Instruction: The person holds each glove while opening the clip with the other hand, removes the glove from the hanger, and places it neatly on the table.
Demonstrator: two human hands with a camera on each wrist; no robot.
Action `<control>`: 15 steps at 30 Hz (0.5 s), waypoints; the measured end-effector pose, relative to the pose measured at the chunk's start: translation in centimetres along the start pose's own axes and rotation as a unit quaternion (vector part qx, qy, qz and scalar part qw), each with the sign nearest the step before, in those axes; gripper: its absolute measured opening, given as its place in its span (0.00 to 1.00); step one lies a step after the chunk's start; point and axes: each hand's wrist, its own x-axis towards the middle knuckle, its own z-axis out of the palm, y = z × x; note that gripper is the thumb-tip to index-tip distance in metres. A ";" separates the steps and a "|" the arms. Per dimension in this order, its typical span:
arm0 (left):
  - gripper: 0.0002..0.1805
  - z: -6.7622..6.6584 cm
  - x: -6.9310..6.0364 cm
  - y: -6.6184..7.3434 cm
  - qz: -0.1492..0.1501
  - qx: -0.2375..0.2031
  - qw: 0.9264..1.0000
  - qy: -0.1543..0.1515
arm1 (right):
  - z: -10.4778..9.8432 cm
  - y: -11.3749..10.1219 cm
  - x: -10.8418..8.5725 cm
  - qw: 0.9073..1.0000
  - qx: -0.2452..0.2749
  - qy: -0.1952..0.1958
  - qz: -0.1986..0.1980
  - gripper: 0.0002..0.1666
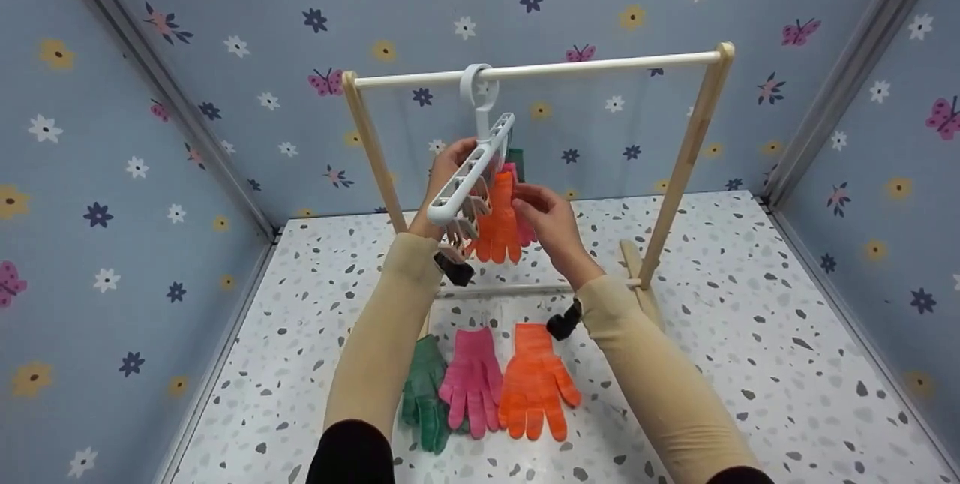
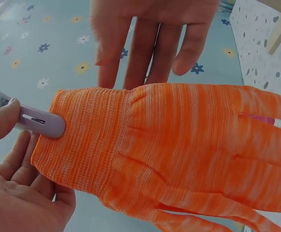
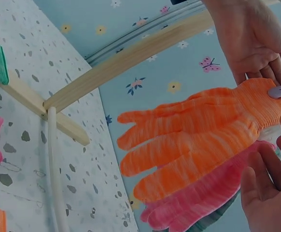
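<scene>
Presently, left hand (image 2: 29, 200) pinches a pale clip (image 2: 51, 126), its tip on the cuff of the hanging orange glove (image 2: 179, 140). Right hand (image 1: 553, 221) grips nothing, fingers loose beside that glove; contact unclear. Behind: hanging pink glove (image 3: 213, 203), hanging green glove (image 1: 515, 161). White hanger (image 1: 471, 169) hooked over rack rod (image 1: 600, 64). Below, on speckled table (image 1: 300, 304): flat green glove (image 1: 426, 379), flat pink glove (image 1: 474, 379), flat orange glove (image 1: 534, 379).
</scene>
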 end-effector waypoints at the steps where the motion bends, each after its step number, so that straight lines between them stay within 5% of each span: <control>1: 0.16 0.0 -0.1 -0.1 -0.004 -0.016 1.000 -0.002 | 0.1 -0.1 0.0 1.000 0.001 0.000 0.000 0.21; 5: 0.17 -0.2 0.8 -2.1 -0.024 -0.081 0.996 -0.005 | 0.4 -0.4 -0.3 1.000 0.001 0.005 0.001 0.20; 7: 0.19 -0.7 2.6 -4.6 -0.039 -0.106 0.994 -0.001 | 0.5 -0.5 -0.3 1.000 0.002 0.008 0.001 0.20; 10: 0.22 -1.7 6.8 -10.3 -0.068 -0.180 0.981 0.001 | 0.6 -0.5 -0.2 1.000 0.003 0.013 0.002 0.20; 13: 0.22 -2.8 11.2 -16.5 -0.062 -0.302 0.951 -0.025 | 0.6 -0.5 -0.2 1.000 0.005 0.020 0.006 0.20; 15: 0.19 -3.4 12.6 -19.3 -0.064 -0.375 0.924 -0.042 | 0.6 -0.6 -0.3 1.000 0.003 0.024 0.009 0.19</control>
